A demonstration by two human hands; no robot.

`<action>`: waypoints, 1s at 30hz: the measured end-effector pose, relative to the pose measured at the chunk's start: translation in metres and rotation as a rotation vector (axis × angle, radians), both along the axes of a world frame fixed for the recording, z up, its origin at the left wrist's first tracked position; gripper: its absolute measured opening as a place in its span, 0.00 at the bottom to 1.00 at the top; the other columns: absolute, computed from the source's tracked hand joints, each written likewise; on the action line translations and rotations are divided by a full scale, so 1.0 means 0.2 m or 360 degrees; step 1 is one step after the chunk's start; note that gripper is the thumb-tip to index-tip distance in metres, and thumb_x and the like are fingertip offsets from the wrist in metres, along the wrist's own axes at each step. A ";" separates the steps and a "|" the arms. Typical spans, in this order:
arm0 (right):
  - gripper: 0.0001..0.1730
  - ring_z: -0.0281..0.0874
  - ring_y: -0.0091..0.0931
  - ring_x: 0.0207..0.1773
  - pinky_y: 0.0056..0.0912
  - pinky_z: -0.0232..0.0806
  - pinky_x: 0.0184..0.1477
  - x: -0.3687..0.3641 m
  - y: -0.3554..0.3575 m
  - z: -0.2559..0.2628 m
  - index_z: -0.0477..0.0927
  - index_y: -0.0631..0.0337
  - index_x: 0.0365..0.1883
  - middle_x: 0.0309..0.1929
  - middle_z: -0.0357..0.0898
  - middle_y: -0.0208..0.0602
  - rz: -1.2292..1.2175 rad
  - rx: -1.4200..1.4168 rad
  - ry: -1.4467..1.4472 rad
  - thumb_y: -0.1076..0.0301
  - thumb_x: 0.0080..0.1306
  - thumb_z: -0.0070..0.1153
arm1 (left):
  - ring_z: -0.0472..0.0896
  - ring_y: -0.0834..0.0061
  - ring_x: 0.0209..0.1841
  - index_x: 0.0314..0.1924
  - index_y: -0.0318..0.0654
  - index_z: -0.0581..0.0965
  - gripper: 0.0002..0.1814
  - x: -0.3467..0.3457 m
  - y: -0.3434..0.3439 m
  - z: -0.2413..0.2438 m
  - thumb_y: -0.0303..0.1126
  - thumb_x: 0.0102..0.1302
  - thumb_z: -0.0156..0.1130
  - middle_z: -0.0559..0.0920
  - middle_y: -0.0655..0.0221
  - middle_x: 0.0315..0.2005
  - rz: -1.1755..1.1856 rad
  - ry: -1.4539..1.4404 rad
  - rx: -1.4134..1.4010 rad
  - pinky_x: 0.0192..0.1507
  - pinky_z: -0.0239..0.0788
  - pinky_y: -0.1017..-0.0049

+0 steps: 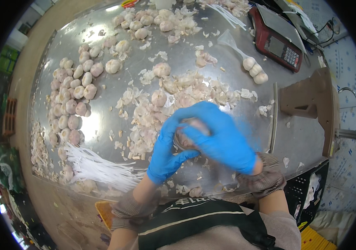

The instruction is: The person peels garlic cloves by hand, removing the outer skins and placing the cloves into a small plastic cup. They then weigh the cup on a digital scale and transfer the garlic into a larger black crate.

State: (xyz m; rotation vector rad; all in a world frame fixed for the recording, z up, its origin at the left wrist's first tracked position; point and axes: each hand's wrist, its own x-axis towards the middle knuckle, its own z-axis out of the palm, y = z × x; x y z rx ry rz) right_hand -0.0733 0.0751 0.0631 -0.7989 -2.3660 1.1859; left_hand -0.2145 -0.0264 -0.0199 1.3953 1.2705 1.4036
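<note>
My left hand (169, 153), in a blue glove, curls around a garlic bulb (192, 132) over the metal table (103, 125). My right hand (218, 137), also blue-gloved and blurred by motion, lies over the same bulb with its fingers on it. The bulb is partly hidden, so its details cannot be told. Loose garlic skins (146, 118) lie in a heap just beyond both hands, with a whole bulb (159, 98) among them. Left of my left hand is a fanned bundle of white plastic strips (103, 168).
Many garlic bulbs (71, 106) are grouped at the left, more (146, 20) at the far side. A mesh net with several bulbs (255, 71) lies near a red digital scale (278, 47). A brown plastic holder (306, 97) stands at the right edge, a black crate (306, 187) below.
</note>
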 end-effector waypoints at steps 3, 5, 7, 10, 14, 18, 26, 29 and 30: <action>0.32 0.59 0.45 0.65 0.43 0.58 0.63 -0.10 -0.07 -0.08 0.68 0.57 0.62 0.60 0.66 0.47 -0.0033 0.0558 -0.0351 0.56 0.62 0.58 | 0.60 0.62 0.68 0.68 0.34 0.57 0.46 0.01 -0.02 0.05 0.40 0.55 0.70 0.59 0.58 0.67 0.0061 -0.0408 -0.0109 0.68 0.51 0.64; 0.37 0.54 0.48 0.69 0.44 0.57 0.65 -0.07 -0.08 -0.18 0.62 0.57 0.66 0.65 0.61 0.50 -0.0198 0.0774 -0.0464 0.55 0.61 0.58 | 0.61 0.62 0.67 0.68 0.34 0.57 0.42 -0.04 -0.05 0.04 0.45 0.60 0.64 0.61 0.58 0.66 0.0061 -0.0505 -0.0319 0.67 0.51 0.65; 0.44 0.50 0.48 0.72 0.44 0.49 0.70 0.03 -0.03 -0.15 0.55 0.57 0.70 0.68 0.57 0.52 -0.0108 0.0262 -0.0225 0.53 0.60 0.59 | 0.62 0.62 0.67 0.68 0.34 0.57 0.39 -0.14 -0.15 -0.05 0.49 0.65 0.58 0.63 0.59 0.65 0.0072 -0.0612 -0.0699 0.66 0.53 0.66; 0.46 0.51 0.42 0.72 0.43 0.49 0.70 0.11 -0.02 -0.27 0.55 0.59 0.70 0.68 0.57 0.52 -0.0197 -0.0530 -0.0031 0.56 0.57 0.62 | 0.73 0.69 0.57 0.63 0.35 0.64 0.29 -0.11 -0.15 -0.06 0.45 0.68 0.52 0.74 0.62 0.55 0.0068 -0.1056 -0.1244 0.56 0.63 0.70; 0.47 0.54 0.42 0.71 0.48 0.47 0.70 0.10 -0.05 -0.25 0.56 0.55 0.70 0.67 0.59 0.49 -0.0238 -0.0558 0.0163 0.54 0.55 0.64 | 0.79 0.75 0.38 0.46 0.36 0.75 0.13 -0.08 -0.13 0.00 0.35 0.65 0.58 0.80 0.68 0.36 0.0182 -0.1482 -0.1193 0.43 0.69 0.74; 0.39 0.65 0.38 0.60 0.48 0.48 0.69 0.11 -0.06 -0.06 0.66 0.54 0.63 0.52 0.72 0.43 -0.0134 0.0574 -0.0093 0.57 0.53 0.65 | 0.78 0.77 0.32 0.41 0.33 0.77 0.09 -0.08 -0.03 0.23 0.29 0.63 0.60 0.80 0.68 0.30 0.0114 -0.1368 -0.0837 0.39 0.71 0.76; 0.06 0.71 0.32 0.36 0.36 0.62 0.55 0.09 0.09 0.30 0.83 0.57 0.28 0.27 0.75 0.35 0.0025 0.0859 0.0745 0.70 0.50 0.64 | 0.79 0.74 0.42 0.51 0.33 0.76 0.13 -0.04 0.13 0.48 0.25 0.66 0.56 0.82 0.69 0.37 -0.0180 0.0332 0.0202 0.49 0.69 0.76; 0.09 0.75 0.28 0.43 0.30 0.67 0.55 0.31 0.08 0.50 0.81 0.62 0.36 0.36 0.79 0.35 -0.0086 0.0718 0.0952 0.77 0.55 0.61 | 0.78 0.76 0.42 0.48 0.33 0.77 0.11 0.18 0.14 0.71 0.28 0.69 0.52 0.81 0.70 0.33 -0.0061 0.0099 -0.0075 0.48 0.69 0.78; 0.10 0.77 0.27 0.46 0.28 0.68 0.55 0.39 0.06 0.54 0.80 0.64 0.39 0.41 0.80 0.35 -0.0145 0.0589 0.1035 0.80 0.57 0.60 | 0.77 0.80 0.36 0.41 0.33 0.79 0.12 0.24 0.16 0.77 0.33 0.72 0.50 0.79 0.73 0.28 -0.0145 -0.0140 -0.0030 0.43 0.67 0.82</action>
